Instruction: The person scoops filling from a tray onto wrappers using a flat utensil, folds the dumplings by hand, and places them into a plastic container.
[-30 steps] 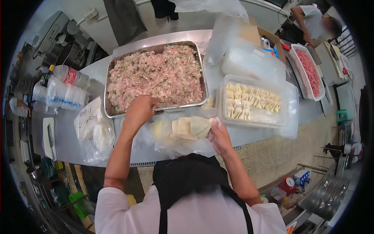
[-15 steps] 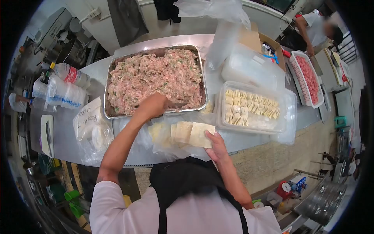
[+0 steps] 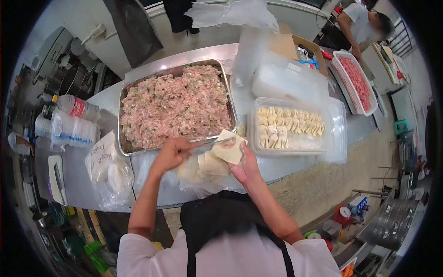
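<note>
My left hand [image 3: 173,154] is closed around a thin metal spreader [image 3: 210,139], its far end over a square dough wrapper [image 3: 236,152]. A small dab of minced filling [image 3: 228,144] lies on that wrapper. My right hand [image 3: 247,165] holds the wrapper by its right edge, with the thumb on top and the palm beneath. Below and to the left, a stack of wrappers [image 3: 211,165] rests on clear plastic. Behind my left hand stands a metal tray [image 3: 121,138] heaped with minced meat filling [image 3: 175,108]. Folded dumplings [image 3: 290,121] sit in rows in a plastic container [image 3: 300,148] on the right.
A bag marked in pen [image 3: 108,159], bottles [image 3: 76,108] and a knife on a small board [image 3: 56,179] are at the left. A plastic lid [image 3: 290,83] and a basket of red meat [image 3: 353,83] lie at the right, near another person [image 3: 360,27].
My left hand has moved from the filling tray back toward me, bringing the spreader to the wrapper. My right hand has lifted the wrapper off the stack and tilted it; filling now shows on it.
</note>
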Motion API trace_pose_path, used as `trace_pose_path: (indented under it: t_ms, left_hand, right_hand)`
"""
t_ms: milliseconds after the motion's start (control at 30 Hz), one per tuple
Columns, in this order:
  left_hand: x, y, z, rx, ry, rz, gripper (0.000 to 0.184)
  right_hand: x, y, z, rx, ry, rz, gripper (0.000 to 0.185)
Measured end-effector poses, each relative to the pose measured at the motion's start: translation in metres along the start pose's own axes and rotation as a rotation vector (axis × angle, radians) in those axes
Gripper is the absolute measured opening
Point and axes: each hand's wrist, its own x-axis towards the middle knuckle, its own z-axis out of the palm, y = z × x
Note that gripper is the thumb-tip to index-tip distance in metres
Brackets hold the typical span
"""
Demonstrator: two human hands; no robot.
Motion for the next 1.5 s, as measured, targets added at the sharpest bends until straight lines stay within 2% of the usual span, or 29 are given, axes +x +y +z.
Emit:
trace_pose_path:
  t_ms: [33,67,133,233,267,333,367,467,600,667,700,767,900,967,1000,1067,1167,1200,1267,1300,1367,1433,1500]
  left_hand:
    - [-0.007,0.002,0.010,0.115,0.136,0.202,0.035]
    - [-0.018,0.004,0.017,0.119,0.131,0.207,0.035]
    - [-0.033,0.018,0.022,0.247,0.088,-0.019,0.034]
    - [-0.047,0.057,0.006,0.269,0.173,-0.086,0.035]
    - [-0.044,0.054,0.015,0.268,0.184,-0.098,0.035]
    - [-0.035,0.044,0.033,0.226,0.141,0.068,0.040]
    - [-0.037,0.041,0.032,0.226,0.156,0.060,0.040]
    - [-0.033,0.036,0.007,0.353,-0.017,0.009,0.049]
    - [0.006,0.030,-0.013,0.520,0.052,-0.088,0.047]
    - [0.036,0.013,-0.002,0.586,0.131,-0.059,0.030]
    - [0.044,-0.001,0.007,0.586,0.136,-0.058,0.030]
    - [0.059,-0.026,0.023,0.669,-0.040,-0.127,0.039]
    - [0.056,-0.012,0.012,0.557,-0.102,-0.060,0.041]
    - [0.053,-0.015,-0.007,0.276,-0.085,0.031,0.037]
    - [0.049,-0.012,-0.014,0.277,-0.083,0.033,0.037]
    - [0.036,-0.003,-0.024,0.016,-0.108,-0.144,0.045]
    - [0.013,0.018,-0.029,-0.145,-0.080,-0.255,0.048]
    - [0.007,0.018,-0.022,-0.145,-0.088,-0.256,0.048]
    - [-0.008,0.017,-0.003,-0.050,0.060,0.084,0.046]
    - [-0.014,0.014,0.010,-0.048,0.059,0.082,0.046]
    - [-0.025,0.006,0.033,0.168,0.113,0.069,0.044]
    - [-0.037,0.024,0.025,0.207,0.078,0.049,0.042]
    - [-0.051,0.052,0.013,0.263,0.138,-0.073,0.039]
  right_hand:
    - [0.003,-0.001,0.009,0.038,0.035,0.031,0.050]
    - [0.008,0.000,0.008,0.043,0.032,0.026,0.050]
    - [0.020,0.001,0.007,0.075,0.109,0.020,0.049]
    - [0.019,0.005,0.008,0.034,0.199,-0.102,0.049]
    - [0.020,0.006,0.008,0.025,0.195,-0.088,0.049]
    - [0.019,0.007,0.003,-0.012,0.149,-0.071,0.049]
    - [0.020,0.007,-0.004,-0.022,0.142,-0.061,0.049]
    - [0.016,0.004,-0.020,0.008,0.166,-0.079,0.049]
    - [-0.005,0.002,-0.018,-0.057,0.216,-0.096,0.049]
    - [-0.005,0.002,-0.022,-0.085,0.218,-0.080,0.049]
    - [-0.005,0.003,-0.028,-0.088,0.204,-0.086,0.048]
    - [-0.007,0.001,-0.032,-0.088,0.190,-0.098,0.047]
    - [-0.010,-0.002,-0.034,-0.078,0.192,-0.082,0.049]
    - [-0.009,-0.001,-0.032,-0.081,0.199,-0.065,0.050]
    - [-0.008,-0.002,-0.031,-0.069,0.189,-0.054,0.050]
    - [-0.004,-0.001,-0.027,-0.052,0.179,-0.048,0.049]
    - [0.001,0.000,-0.020,-0.091,0.124,-0.065,0.049]
    - [0.003,0.000,-0.014,-0.031,0.095,-0.036,0.049]
    - [0.010,0.000,-0.004,0.032,0.063,-0.005,0.049]
    - [0.013,0.000,0.000,0.041,0.032,-0.005,0.048]
    - [0.019,0.000,0.000,0.049,0.000,-0.001,0.048]
    - [0.030,0.001,-0.008,0.122,0.066,-0.079,0.047]
    - [0.027,0.000,-0.010,0.119,0.085,-0.119,0.047]
